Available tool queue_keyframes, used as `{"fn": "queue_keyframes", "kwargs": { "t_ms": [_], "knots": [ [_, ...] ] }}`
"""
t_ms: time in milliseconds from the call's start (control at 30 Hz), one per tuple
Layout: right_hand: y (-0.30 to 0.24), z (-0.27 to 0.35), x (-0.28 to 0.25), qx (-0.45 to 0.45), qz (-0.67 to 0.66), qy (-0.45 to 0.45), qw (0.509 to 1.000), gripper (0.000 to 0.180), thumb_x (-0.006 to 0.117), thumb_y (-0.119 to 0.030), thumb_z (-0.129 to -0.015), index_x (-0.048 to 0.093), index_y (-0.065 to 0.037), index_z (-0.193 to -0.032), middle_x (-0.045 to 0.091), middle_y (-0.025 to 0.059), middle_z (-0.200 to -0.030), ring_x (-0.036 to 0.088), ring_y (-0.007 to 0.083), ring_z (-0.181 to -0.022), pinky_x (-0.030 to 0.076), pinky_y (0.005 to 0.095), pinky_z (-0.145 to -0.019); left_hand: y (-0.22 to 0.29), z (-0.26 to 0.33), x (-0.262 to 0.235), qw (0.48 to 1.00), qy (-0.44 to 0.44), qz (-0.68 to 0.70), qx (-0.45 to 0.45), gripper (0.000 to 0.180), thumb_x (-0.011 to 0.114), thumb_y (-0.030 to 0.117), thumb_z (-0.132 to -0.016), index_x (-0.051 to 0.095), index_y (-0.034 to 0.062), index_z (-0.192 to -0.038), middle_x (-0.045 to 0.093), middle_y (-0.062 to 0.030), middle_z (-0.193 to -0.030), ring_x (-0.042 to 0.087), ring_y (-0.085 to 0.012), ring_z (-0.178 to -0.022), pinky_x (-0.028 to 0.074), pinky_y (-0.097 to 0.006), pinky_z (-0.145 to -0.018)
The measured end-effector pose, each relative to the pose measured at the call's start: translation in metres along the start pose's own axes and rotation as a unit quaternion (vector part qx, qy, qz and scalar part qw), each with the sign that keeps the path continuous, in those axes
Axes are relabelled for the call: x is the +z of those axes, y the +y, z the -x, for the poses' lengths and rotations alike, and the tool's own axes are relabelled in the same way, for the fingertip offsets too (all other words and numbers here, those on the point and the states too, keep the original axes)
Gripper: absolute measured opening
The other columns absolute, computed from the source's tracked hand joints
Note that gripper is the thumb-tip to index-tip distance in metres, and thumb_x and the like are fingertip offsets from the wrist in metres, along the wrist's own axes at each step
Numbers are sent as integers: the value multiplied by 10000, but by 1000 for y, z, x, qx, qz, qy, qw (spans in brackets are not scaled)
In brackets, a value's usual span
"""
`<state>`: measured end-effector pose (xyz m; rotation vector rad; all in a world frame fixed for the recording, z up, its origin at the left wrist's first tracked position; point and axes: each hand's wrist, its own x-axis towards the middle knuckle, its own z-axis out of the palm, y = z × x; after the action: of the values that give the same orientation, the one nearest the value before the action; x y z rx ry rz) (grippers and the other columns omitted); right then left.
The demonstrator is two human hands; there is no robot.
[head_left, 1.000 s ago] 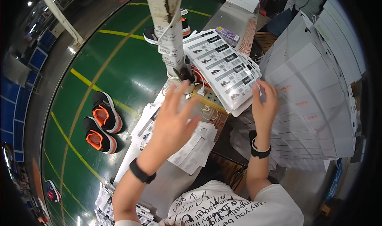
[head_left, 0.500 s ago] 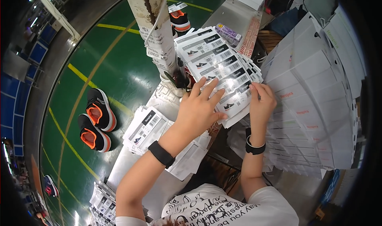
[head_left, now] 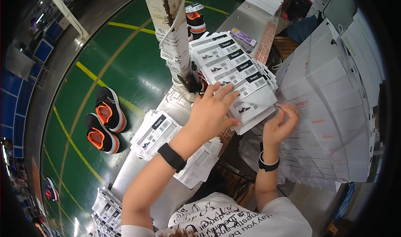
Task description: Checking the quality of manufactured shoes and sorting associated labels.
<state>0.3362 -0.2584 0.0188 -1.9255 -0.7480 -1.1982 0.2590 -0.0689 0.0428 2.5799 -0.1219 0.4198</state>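
Note:
My left hand (head_left: pixel 212 111) lies spread on the near left side of a stack of white label sheets (head_left: pixel 239 64), its fingers apart and pressing the paper. Each sheet carries rows of shoe-box labels with a black block, a barcode and a small shoe picture. At the near right corner of the stack, my right hand (head_left: pixel 280 126) has thumb and forefinger pinched on the end of the lowest label (head_left: pixel 249 107). That end is lifted and looks plain white. A second pile of label sheets (head_left: pixel 154 134) sits under my left forearm.
A rusty white post (head_left: pixel 171 32) stands beyond my left hand, dark tools at its foot. Black-and-orange shoes (head_left: pixel 107 111) rest on the green surface (head_left: pixel 79 111). White shoe boxes (head_left: pixel 317 111) are stacked at right. A purple package (head_left: pixel 243 40) lies behind the labels.
My right hand has moved toward me and slightly right, pulling the label's end; its black block no longer shows. My left hand stays on the stack. The view has shifted slightly.

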Motion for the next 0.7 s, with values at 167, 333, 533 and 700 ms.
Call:
{"fn": "queue_keyframes", "kwargs": {
  "t_ms": [167,333,533,700],
  "knots": [
    [-45,-26,-50,70,-57,122,988,142,459,-110,-940,419,18,-988,515,160,-936,504,187,-662,447,309,-592,-4,8,-10,1000,-15,-8,26,648,763,310,-640,528,75,-1196,459,-106,-1317,426,-342,-1203,445,-430,-897],
    [-84,-37,-51,117,-280,99,948,150,463,-126,-939,404,11,-957,500,143,-856,470,142,-579,426,262,-543,40,74,-80,995,-90,4,35,542,690,256,-726,507,18,-1177,456,-218,-1263,459,-347,-1151,429,-433,-885],
    [-131,-27,-5,297,-467,-177,814,227,614,-112,-841,475,-30,-1002,449,10,-855,442,67,-726,387,202,-641,208,211,-252,982,-2,-184,32,256,490,182,-862,646,-9,-793,644,-108,-762,653,-271,-687,530,-317,-598],
    [-219,27,155,303,-526,-307,733,424,737,-170,-731,436,-10,-982,507,59,-848,508,111,-702,445,250,-618,190,247,-264,990,-34,-76,117,241,497,172,-864,649,-2,-799,645,-104,-758,647,-257,-683,523,-312,-594]
  ]
}}
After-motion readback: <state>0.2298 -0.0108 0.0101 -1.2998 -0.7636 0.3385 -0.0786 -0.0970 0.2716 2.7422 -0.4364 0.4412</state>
